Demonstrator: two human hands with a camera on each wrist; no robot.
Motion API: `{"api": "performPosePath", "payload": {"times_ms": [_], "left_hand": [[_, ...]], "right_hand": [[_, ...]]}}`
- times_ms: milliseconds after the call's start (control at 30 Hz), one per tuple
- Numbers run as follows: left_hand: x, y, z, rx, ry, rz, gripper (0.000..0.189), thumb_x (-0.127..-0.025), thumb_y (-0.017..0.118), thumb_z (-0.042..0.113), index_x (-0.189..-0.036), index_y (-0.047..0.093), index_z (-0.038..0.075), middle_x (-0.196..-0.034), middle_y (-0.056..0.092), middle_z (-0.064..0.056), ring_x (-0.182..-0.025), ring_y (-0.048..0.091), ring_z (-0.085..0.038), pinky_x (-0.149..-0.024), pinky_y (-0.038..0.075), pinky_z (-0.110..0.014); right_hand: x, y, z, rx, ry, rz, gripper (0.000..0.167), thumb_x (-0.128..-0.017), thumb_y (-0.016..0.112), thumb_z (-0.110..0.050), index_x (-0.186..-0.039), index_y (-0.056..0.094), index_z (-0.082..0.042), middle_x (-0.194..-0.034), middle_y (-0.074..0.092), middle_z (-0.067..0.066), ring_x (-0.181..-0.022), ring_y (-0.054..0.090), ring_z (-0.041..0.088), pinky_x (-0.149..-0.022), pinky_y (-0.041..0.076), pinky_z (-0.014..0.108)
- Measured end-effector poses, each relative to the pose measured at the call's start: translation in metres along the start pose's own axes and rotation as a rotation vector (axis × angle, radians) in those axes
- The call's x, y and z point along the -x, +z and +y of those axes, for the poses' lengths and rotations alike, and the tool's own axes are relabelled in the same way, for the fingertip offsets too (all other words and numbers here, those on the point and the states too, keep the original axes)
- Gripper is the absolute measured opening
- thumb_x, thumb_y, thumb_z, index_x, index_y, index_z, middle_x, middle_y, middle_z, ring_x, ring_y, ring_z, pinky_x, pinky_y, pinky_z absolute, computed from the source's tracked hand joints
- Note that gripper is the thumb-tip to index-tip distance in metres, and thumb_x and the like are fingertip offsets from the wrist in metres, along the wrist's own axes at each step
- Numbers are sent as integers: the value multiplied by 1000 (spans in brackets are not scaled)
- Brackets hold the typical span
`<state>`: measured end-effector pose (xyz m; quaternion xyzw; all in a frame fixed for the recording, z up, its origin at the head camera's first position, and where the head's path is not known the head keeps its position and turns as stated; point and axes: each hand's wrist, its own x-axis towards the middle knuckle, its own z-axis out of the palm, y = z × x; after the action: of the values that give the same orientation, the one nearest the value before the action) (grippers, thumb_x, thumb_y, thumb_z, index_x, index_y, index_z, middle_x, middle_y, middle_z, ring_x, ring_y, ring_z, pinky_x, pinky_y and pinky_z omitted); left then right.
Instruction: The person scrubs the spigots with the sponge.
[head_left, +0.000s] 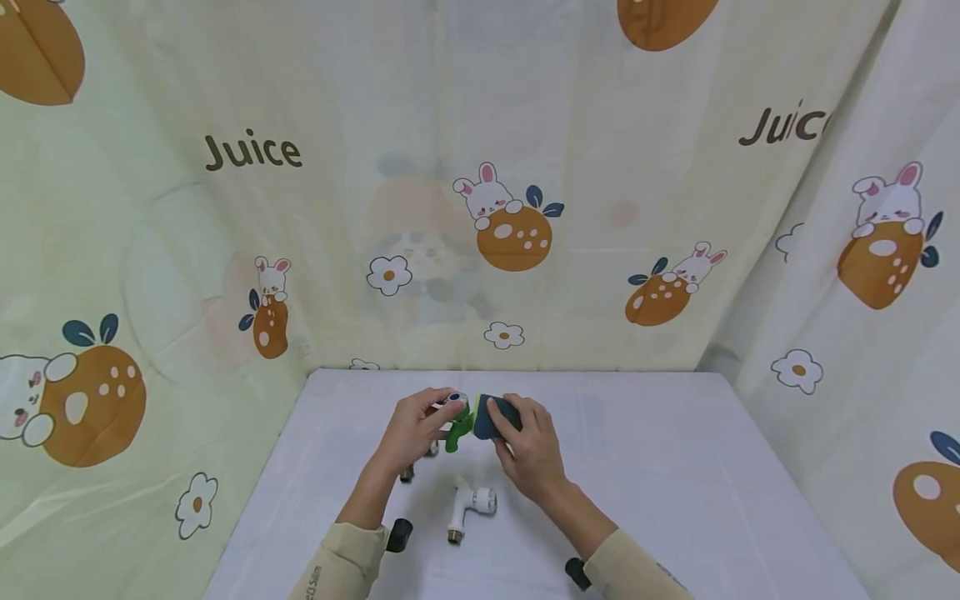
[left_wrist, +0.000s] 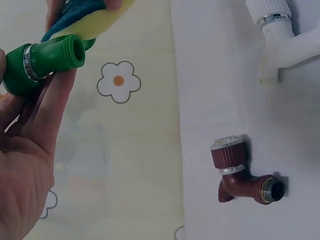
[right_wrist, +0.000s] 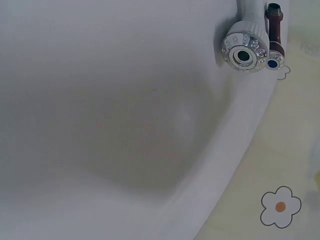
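My left hand point(head_left: 411, 429) holds a green plastic tap point(head_left: 457, 432) by its knob, above the far part of the table. In the left wrist view the tap's open round end point(left_wrist: 76, 51) points right, over the fingers. My right hand point(head_left: 536, 454) grips a dark blue and yellow sponge point(head_left: 487, 423), thumb across its blue face. The yellow side point(left_wrist: 95, 26) faces the green tap and appears to lie against it. The right wrist view does not show the right hand.
A white tap point(head_left: 467, 507) lies on the white-covered table point(head_left: 660, 483), nearer than the hands. A dark red tap point(left_wrist: 237, 176) lies left of it, partly hidden by the left arm in the head view. Behind the table hangs a printed curtain point(head_left: 330, 250).
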<state>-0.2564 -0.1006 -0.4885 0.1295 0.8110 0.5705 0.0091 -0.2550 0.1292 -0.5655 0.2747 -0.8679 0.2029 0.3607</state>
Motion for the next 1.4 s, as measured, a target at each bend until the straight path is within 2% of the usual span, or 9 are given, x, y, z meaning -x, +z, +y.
{"api": "performPosePath", "payload": {"times_ms": [200,567,767,867,1033,1133,1200,1300,1400], "left_hand": [[0,0,1,44,-6,8,32,-100,69,39,-123,74,17,-111,68,-8,-97,71,-22,-77,64,-37],[2,-2,3,69,0,7,27,-101,69,35,-121,74,17,-109,69,-8,-97,71,-24,-77,65,-38],[2,0,2,45,-6,28,24,-102,68,30,-121,74,16,-107,69,-8,-96,70,-24,-77,65,-40],[4,2,7,35,-12,37,24,-104,66,24,-122,73,10,-107,68,-10,-95,70,-26,-78,65,-41],[5,0,5,43,1,19,28,-103,67,30,-123,73,12,-109,67,-10,-94,70,-24,-78,65,-38],[2,-1,-3,60,-8,22,30,-101,69,38,-122,73,18,-110,67,-8,-95,70,-22,-79,64,-37],[2,0,-4,68,-14,43,30,-100,69,39,-121,73,17,-109,67,-9,-95,70,-21,-79,64,-36],[0,3,-6,90,-21,83,33,-99,71,40,-119,73,14,-107,69,-10,-96,70,-21,-78,64,-35],[-2,7,-7,109,-23,122,37,-98,72,41,-119,73,11,-108,72,-11,-96,71,-20,-78,64,-34]], "right_hand": [[-1,0,-1,-103,119,0,71,-85,86,-17,-150,57,-11,-145,52,22,-129,51,36,-103,55,50],[-7,-3,-2,-216,284,-26,71,-88,85,-19,-151,55,-11,-144,53,16,-125,54,33,-97,58,51],[-11,-4,0,-349,466,-117,64,-93,78,-26,-151,55,-11,-140,55,16,-123,55,33,-99,55,53],[-13,-6,3,-400,571,-164,62,-96,75,-28,-152,53,-14,-141,54,16,-128,53,34,-105,51,55],[-14,-8,6,-441,653,-173,62,-98,73,-29,-154,52,-14,-141,53,17,-128,53,35,-105,50,54],[-12,-7,5,-441,637,-111,63,-97,74,-28,-153,52,-13,-141,53,17,-127,53,34,-102,51,54],[-9,-7,4,-431,575,-50,64,-95,76,-25,-153,53,-13,-141,53,16,-127,54,32,-101,53,54],[-6,-5,0,-405,403,27,67,-90,80,-22,-151,55,-13,-141,53,13,-125,54,28,-96,57,50],[-3,-4,-8,-372,202,43,71,-87,83,-24,-151,55,-13,-141,54,12,-123,54,24,-90,60,43]]}}
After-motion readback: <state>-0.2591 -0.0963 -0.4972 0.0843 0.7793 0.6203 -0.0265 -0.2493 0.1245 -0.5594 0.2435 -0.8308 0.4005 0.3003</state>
